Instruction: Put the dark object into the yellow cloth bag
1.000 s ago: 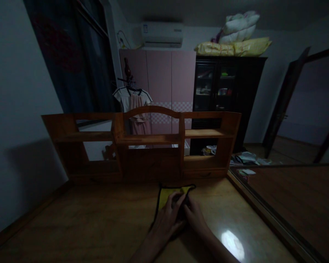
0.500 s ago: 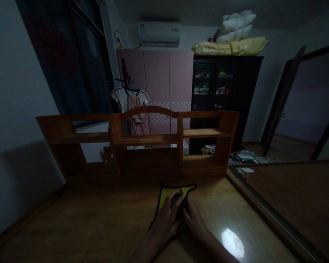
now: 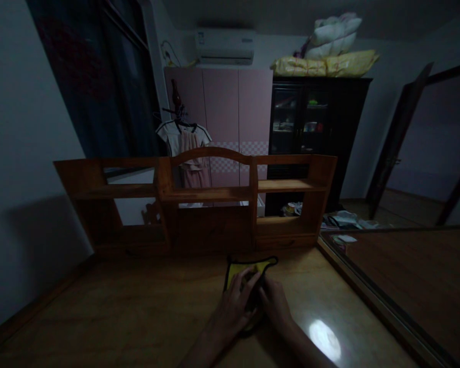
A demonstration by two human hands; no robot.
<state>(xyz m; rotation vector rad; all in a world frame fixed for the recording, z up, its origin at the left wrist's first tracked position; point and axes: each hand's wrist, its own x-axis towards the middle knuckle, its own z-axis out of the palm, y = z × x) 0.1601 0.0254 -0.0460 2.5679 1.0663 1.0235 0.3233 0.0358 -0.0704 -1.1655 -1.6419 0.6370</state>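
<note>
A yellow cloth with a dark border lies on the wooden desk top, just in front of the wooden shelf unit. Both hands rest on it side by side. My left hand lies flat on the cloth with fingers stretched forward. My right hand presses down beside it, fingers together on the cloth's right part. The dim light hides what is under the fingertips.
A wooden shelf unit stands along the desk's back edge. A lamp's bright reflection shows on the desk at the right. Beyond are a pink wardrobe, a dark glass cabinet, hanging clothes and an open door.
Both hands stay on the cloth; they and the cloth have shifted slightly to the right in view, partly from head movement.
</note>
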